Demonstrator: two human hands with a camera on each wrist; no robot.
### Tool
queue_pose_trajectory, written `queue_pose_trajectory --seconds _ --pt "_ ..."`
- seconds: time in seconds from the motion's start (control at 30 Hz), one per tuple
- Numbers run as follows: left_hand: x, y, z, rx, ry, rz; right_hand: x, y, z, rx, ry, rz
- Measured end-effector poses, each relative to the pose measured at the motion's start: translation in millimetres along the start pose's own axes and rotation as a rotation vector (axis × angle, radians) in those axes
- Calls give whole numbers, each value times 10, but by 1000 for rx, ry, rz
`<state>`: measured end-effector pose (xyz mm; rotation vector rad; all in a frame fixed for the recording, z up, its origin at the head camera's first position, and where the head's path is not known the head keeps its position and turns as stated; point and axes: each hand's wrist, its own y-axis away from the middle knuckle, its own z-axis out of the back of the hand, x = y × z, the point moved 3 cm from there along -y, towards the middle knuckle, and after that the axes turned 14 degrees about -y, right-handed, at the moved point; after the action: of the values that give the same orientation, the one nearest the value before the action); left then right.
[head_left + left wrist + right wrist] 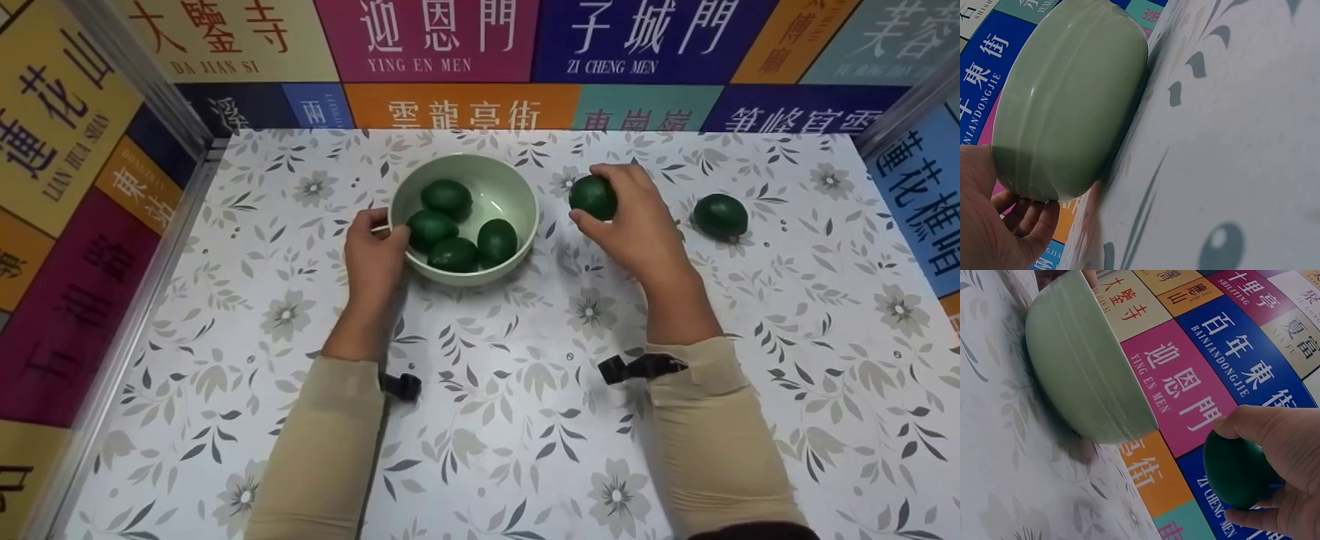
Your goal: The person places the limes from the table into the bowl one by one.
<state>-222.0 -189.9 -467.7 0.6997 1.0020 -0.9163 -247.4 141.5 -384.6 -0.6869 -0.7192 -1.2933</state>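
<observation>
A pale green bowl stands on the table with several dark green, egg-shaped fruits inside. My left hand grips its left side, thumb at the rim and fingers against the outer wall; the left wrist view shows those fingers under the bowl's side. To the right of the bowl, my right hand holds another dark green fruit between thumb and fingertips. In the right wrist view this fruit looks smooth and is raised above the tabletop. One more fruit lies right of that hand.
A white tabletop with a grey leaf and flower print lies under everything. Colourful panels with large characters stand along the back and both sides. A black strap sits at each sleeve's cuff.
</observation>
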Motion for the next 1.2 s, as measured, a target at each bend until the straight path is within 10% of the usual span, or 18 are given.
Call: queue_pose_trajectory --seconds 1.2 --pt "6 -4 10 1 -47 6 344 -174 -477 -18 -163 204"
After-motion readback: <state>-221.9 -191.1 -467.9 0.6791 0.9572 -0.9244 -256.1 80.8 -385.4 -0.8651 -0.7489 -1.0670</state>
